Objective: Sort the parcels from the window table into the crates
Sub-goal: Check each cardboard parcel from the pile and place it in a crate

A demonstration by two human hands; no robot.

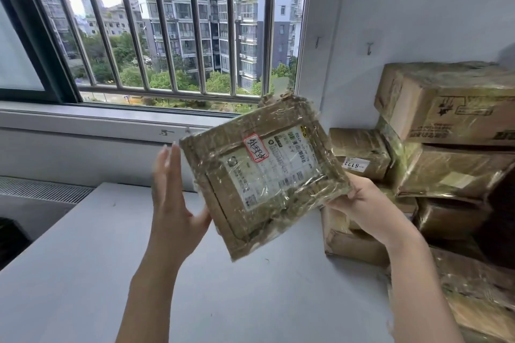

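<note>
Centre frame, the right hand [359,200] grips a flat taped parcel [264,172] by its lower right corner, label tilted up toward the camera, likely for reading. The left hand [172,203], fingers straight, steadies its left edge above the window table [97,259]. More parcels [446,147] are stacked at right; no crates visible.

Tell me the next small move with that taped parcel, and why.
Probably close the left hand onto the parcel. Only the right hand grips it, at its lower right corner, tilted above the table; the left hand's fingers are straight beside its left edge.
</note>
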